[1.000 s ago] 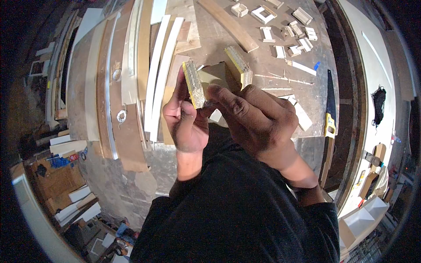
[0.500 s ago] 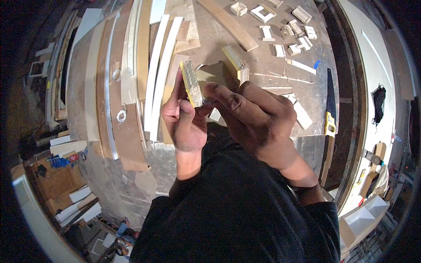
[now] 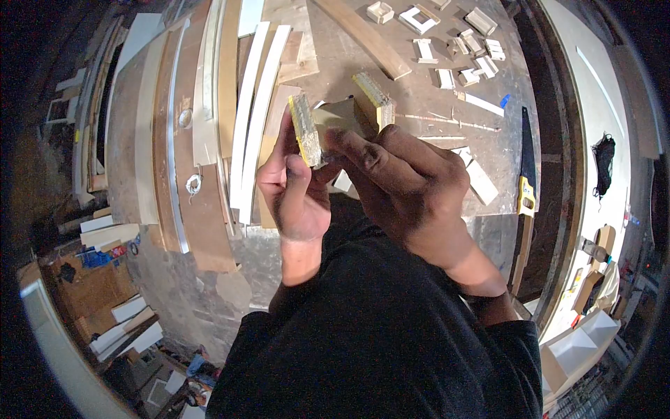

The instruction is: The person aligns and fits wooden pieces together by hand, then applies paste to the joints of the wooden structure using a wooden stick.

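Held up over the bench is a small U-shaped wooden piece (image 3: 305,129), its two upright sides rough and yellowish along the edges, with a tan panel between them. My left hand (image 3: 296,195) is closed around the near-left side, thumb on the front and fingers behind. My right hand (image 3: 412,181) has its fingers curled together in a pinch against the inner face of that side, near its lower end. Whatever sits between those fingertips is hidden.
Long boards and white strips (image 3: 262,119) lie on the left of the workbench (image 3: 265,258). Several small wooden pieces (image 3: 481,21) sit at the back right. A handsaw (image 3: 526,192) with a yellow handle lies along the right edge, near a wooden offcut (image 3: 481,183).
Both hands keep their hold on the wooden piece. My right hand's fingers have shifted very slightly; little else differs.
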`<act>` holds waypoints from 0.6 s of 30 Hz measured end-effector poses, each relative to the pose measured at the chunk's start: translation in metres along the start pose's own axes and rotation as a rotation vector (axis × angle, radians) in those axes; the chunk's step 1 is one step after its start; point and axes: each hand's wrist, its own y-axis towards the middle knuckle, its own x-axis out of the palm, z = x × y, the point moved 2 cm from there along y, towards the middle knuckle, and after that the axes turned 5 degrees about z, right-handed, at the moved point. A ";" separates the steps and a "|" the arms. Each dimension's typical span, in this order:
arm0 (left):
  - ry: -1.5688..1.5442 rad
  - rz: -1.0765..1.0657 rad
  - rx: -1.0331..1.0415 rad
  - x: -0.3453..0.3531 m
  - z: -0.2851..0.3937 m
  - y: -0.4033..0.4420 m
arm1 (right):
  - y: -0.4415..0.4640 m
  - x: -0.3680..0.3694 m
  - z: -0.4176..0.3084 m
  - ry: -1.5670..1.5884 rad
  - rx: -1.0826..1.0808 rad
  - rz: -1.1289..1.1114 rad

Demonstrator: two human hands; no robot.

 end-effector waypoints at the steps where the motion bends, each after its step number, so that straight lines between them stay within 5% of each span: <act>1: 0.012 0.006 -0.008 0.000 0.000 0.000 | 0.000 0.000 0.000 -0.014 -0.003 -0.018; 18: -0.216 -0.012 -0.235 -0.003 -0.004 0.003 | -0.002 -0.002 0.002 -0.008 -0.078 0.010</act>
